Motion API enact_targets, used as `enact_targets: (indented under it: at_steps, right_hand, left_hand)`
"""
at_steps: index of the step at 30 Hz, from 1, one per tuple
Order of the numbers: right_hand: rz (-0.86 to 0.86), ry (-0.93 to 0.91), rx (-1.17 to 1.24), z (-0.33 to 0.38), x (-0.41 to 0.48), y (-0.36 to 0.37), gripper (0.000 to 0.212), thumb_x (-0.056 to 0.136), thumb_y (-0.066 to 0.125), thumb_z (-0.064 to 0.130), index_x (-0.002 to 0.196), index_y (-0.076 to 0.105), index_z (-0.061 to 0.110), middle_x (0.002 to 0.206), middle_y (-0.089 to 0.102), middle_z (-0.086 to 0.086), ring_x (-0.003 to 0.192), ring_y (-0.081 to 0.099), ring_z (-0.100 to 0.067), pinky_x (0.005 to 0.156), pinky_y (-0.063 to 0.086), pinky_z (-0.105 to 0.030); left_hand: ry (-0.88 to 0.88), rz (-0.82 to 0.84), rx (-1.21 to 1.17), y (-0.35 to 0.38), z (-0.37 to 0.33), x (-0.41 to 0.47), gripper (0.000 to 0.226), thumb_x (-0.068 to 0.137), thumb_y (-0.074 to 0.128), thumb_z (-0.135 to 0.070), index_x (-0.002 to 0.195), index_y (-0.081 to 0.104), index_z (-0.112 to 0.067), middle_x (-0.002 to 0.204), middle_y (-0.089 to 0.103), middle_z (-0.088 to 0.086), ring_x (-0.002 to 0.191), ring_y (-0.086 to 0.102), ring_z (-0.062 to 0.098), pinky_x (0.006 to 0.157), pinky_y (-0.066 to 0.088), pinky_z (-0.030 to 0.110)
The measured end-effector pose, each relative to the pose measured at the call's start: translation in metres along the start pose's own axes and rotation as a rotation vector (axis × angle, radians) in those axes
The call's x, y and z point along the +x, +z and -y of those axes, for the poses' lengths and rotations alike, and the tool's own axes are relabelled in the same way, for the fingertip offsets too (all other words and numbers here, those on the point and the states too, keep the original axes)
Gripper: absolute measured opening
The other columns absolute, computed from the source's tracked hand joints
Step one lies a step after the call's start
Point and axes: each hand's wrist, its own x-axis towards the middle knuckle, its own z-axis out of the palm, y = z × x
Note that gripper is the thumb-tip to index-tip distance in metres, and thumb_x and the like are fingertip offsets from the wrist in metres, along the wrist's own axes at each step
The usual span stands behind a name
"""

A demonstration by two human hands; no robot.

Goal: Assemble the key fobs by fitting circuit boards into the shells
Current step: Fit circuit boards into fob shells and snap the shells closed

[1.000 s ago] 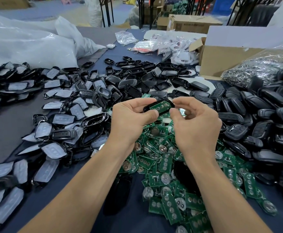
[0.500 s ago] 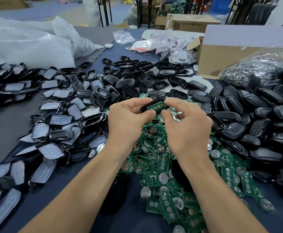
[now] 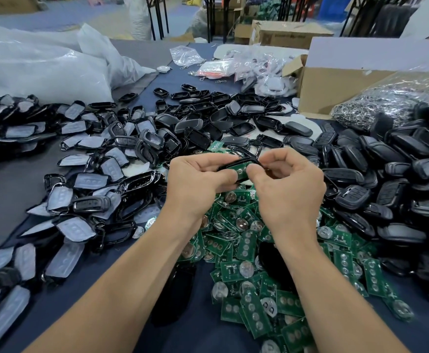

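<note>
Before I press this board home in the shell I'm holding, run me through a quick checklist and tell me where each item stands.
1. Left hand grips the shell at one end: ok.
2. Right hand pinches the shell's other end, thumb on the circuit board: ok.
3. Circuit board lies inside the shell's rim: ok.
4. Circuit board seated flush all round: cannot tell, the fingers cover its ends.
5. Shell held up above the pile of loose boards, not caught in it: ok.
</note>
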Motion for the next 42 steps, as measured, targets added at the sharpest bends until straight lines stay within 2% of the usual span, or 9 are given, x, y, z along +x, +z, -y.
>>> enact_targets:
  at_steps: [5, 10, 15, 19, 23, 28, 31, 35, 42]
  right_hand:
    - [0.183, 0.048, 0.122, 0.002, 0.001, 0.002, 0.021, 0.088, 0.073, 0.007, 0.092, 0.073, 0.028, 0.076, 0.076, 0.005, 0.054, 0.071, -0.014, 0.054, 0.060, -0.035]
    - [0.188, 0.044, 0.088, -0.006, 0.007, -0.002, 0.020, 0.084, 0.075, 0.006, 0.088, 0.079, 0.025, 0.073, 0.077, 0.006, 0.057, 0.070, -0.014, 0.059, 0.061, -0.037]
    - [0.254, -0.021, 0.066, -0.006, 0.006, -0.002, 0.022, 0.081, 0.078, 0.011, 0.091, 0.082, 0.030, 0.079, 0.078, 0.011, 0.069, 0.074, -0.010, 0.065, 0.059, -0.031]
    - [0.238, 0.049, 0.107, -0.002, 0.006, -0.001, 0.026, 0.088, 0.078, 0.013, 0.105, 0.076, 0.033, 0.084, 0.079, 0.009, 0.065, 0.074, -0.017, 0.063, 0.063, -0.034]
    - [0.409, -0.093, -0.064, 0.016, -0.003, 0.008, 0.030, 0.091, 0.075, 0.008, 0.097, 0.076, 0.038, 0.082, 0.075, 0.021, 0.077, 0.072, 0.000, 0.067, 0.059, -0.014]
    - [0.728, -0.222, -0.231, 0.054, -0.024, 0.056, 0.020, 0.093, 0.070, 0.009, 0.092, 0.082, 0.025, 0.075, 0.072, 0.018, 0.061, 0.064, 0.004, 0.057, 0.047, -0.007]
    - [0.863, -0.287, -0.296, 0.070, -0.038, 0.095, 0.017, 0.094, 0.068, 0.014, 0.094, 0.083, 0.023, 0.078, 0.076, 0.003, 0.056, 0.059, -0.005, 0.068, 0.046, -0.022]
    - [0.923, -0.422, -0.421, 0.077, -0.056, 0.142, 0.018, 0.098, 0.065, 0.022, 0.106, 0.079, 0.013, 0.102, 0.073, -0.013, 0.095, 0.066, -0.032, 0.080, 0.055, -0.036]
    - [0.863, -0.701, -0.637, 0.068, -0.073, 0.163, 0.013, 0.090, 0.067, 0.032, 0.084, 0.067, 0.021, 0.076, 0.050, 0.002, 0.087, 0.048, -0.026, 0.077, 0.028, -0.037]
  left_hand:
    - [-0.008, 0.001, 0.009, -0.003, -0.001, 0.001, 0.041, 0.079, 0.074, 0.019, 0.073, 0.083, -0.021, 0.077, 0.080, 0.006, 0.069, 0.077, 0.020, 0.061, 0.061, 0.026]
    - [0.175, 0.054, 0.470, -0.003, 0.000, -0.002, 0.038, 0.085, 0.076, -0.007, 0.087, 0.081, -0.045, 0.080, 0.079, -0.016, 0.074, 0.078, 0.013, 0.069, 0.065, 0.035]
    - [0.205, 0.083, 0.752, -0.010, -0.005, -0.003, 0.028, 0.082, 0.083, -0.025, 0.101, 0.081, -0.045, 0.084, 0.077, -0.025, 0.085, 0.072, -0.007, 0.085, 0.061, 0.030]
    - [0.255, -0.101, 0.670, -0.022, -0.017, 0.006, 0.030, 0.086, 0.083, -0.017, 0.099, 0.078, -0.044, 0.072, 0.069, -0.038, 0.068, 0.072, 0.004, 0.061, 0.063, 0.032]
    - [0.162, -0.511, 0.196, -0.071, -0.032, 0.030, 0.024, 0.085, 0.082, -0.002, 0.103, 0.079, -0.020, 0.082, 0.079, -0.011, 0.072, 0.077, 0.007, 0.062, 0.061, 0.019]
    - [0.145, -0.853, -0.324, -0.136, -0.054, 0.040, 0.020, 0.086, 0.077, 0.009, 0.081, 0.068, -0.008, 0.058, 0.071, 0.001, 0.049, 0.067, 0.017, 0.052, 0.056, 0.026]
    - [0.161, -0.918, -0.398, -0.149, -0.059, 0.042, 0.018, 0.083, 0.077, 0.010, 0.080, 0.068, -0.005, 0.060, 0.072, 0.007, 0.048, 0.065, 0.020, 0.051, 0.054, 0.027]
    - [0.186, -0.916, -0.408, -0.146, -0.064, 0.040, 0.020, 0.084, 0.077, 0.010, 0.077, 0.070, -0.008, 0.061, 0.072, 0.006, 0.049, 0.064, 0.018, 0.051, 0.054, 0.026]
    - [0.165, -0.915, -0.435, -0.143, -0.069, 0.034, 0.020, 0.084, 0.078, 0.008, 0.077, 0.071, -0.010, 0.063, 0.073, 0.005, 0.049, 0.065, 0.017, 0.052, 0.054, 0.024]
